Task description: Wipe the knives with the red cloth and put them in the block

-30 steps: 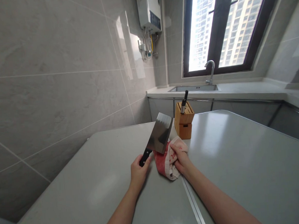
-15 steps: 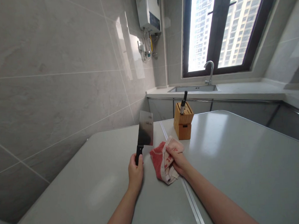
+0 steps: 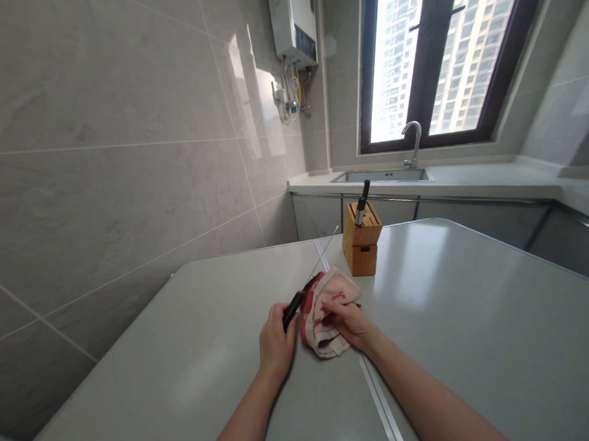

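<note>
My left hand (image 3: 276, 340) is closed round the black handle of a cleaver (image 3: 299, 299). The blade is turned edge-on to the camera and shows only as a thin line running up toward the knife block. My right hand (image 3: 348, 320) grips a red and cream cloth (image 3: 324, 306) bunched on the grey table (image 3: 208, 359). The cloth lies against the lower part of the blade, right beside the handle. Both hands sit close together near the table's middle seam.
A wooden knife block (image 3: 362, 241) with one black-handled knife (image 3: 362, 202) stands just beyond the cloth. Behind it are a counter with a sink (image 3: 382, 174) and tap (image 3: 413, 140) under a window. A tiled wall runs along the left with a water heater (image 3: 293, 21).
My left hand has turned the cleaver from broadside to edge-on and brought it right, against the cloth. My right hand has shifted the cloth slightly toward the blade.
</note>
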### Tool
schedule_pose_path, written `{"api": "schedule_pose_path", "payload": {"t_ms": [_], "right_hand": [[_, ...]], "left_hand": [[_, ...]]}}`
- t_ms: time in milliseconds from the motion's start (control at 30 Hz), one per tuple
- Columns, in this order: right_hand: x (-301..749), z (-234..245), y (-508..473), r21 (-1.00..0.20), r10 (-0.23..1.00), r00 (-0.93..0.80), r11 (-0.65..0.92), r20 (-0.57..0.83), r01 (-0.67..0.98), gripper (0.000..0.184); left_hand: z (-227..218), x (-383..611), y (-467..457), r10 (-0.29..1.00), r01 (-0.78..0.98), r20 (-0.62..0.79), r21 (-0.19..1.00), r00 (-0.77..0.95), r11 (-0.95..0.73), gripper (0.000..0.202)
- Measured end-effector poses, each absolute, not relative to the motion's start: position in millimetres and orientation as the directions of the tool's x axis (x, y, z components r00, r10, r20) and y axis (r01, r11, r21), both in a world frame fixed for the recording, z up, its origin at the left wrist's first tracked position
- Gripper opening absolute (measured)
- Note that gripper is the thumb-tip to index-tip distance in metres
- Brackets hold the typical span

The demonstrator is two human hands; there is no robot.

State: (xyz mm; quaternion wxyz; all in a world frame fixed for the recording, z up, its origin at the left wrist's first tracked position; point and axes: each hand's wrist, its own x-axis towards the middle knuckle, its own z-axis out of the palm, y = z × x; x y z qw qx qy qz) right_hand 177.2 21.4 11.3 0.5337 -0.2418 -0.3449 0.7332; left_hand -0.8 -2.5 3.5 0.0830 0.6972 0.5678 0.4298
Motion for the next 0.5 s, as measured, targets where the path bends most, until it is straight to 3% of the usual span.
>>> {"api": "schedule_pose_path", "payload": {"t_ms": [200,500], "right_hand": [[174.8,11.5,21.2,-0.767,0.954,-0.298,-0.190,0.002,-0.613,0.023],[170.4,-2.5,33.2,-0.736,0.992,-0.123,-0.078,0.008,-0.673,0.029]], "left_hand": [[10.6,-2.5,-2.5,0.856,0.682,0.512,0.602,0.069,-0.415,0.016],[14.0,-6.1,-2.6,0.831,0.716,0.528,0.513,0.173,-0.474,0.018]]}}
